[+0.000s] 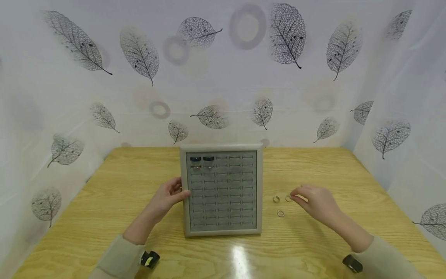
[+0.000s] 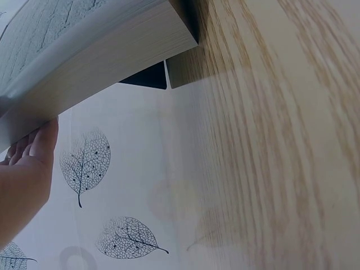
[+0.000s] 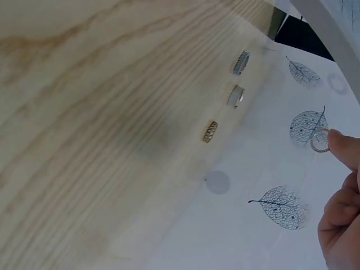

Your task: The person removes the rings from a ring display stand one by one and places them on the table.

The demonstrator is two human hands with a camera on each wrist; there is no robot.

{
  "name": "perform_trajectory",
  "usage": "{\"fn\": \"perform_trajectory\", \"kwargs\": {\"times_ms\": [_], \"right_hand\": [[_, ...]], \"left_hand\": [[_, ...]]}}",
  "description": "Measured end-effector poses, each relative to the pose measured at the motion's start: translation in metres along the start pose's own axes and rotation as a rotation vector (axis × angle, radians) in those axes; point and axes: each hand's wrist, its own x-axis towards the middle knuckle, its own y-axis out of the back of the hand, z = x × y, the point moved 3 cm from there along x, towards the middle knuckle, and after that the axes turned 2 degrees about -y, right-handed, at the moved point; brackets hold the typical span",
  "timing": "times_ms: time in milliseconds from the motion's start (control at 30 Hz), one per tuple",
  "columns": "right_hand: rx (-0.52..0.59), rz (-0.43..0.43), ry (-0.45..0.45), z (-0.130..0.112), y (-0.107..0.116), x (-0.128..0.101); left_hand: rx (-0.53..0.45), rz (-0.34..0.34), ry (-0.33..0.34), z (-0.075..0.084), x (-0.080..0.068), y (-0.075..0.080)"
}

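Observation:
A light-framed ring display board [image 1: 223, 233] with a grey slotted panel stands on the wooden table, leaning slightly back. My left hand [image 1: 166, 197] grips its left edge, thumb on the front and fingers curling behind. Two dark rings [image 1: 202, 159] sit in the top row's left slots, with two thinner rings [image 1: 203, 167] below them. To the board's right, my right hand [image 1: 315, 201] pinches a thin ring [image 3: 320, 140] between thumb and finger, above the table. Below and beside it on the table lie a wide ring [image 3: 236, 96], a ridged ring [image 3: 241, 62] and a patterned ring [image 3: 210, 131].
The wooden table [image 1: 122, 182] extends to both sides of the board. A pale curtain [image 1: 223, 77] with leaf prints hangs behind and at the sides. A dark support [image 2: 147, 76] props the board from behind.

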Motion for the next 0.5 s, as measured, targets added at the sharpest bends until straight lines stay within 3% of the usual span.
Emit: {"fn": "perform_trajectory", "kwargs": {"times_ms": [500], "right_hand": [[0.005, -0.429, -0.2, 0.019, -0.022, -0.015]], "left_hand": [[0.024, 0.009, 0.011, -0.002, 0.003, 0.002]]}}
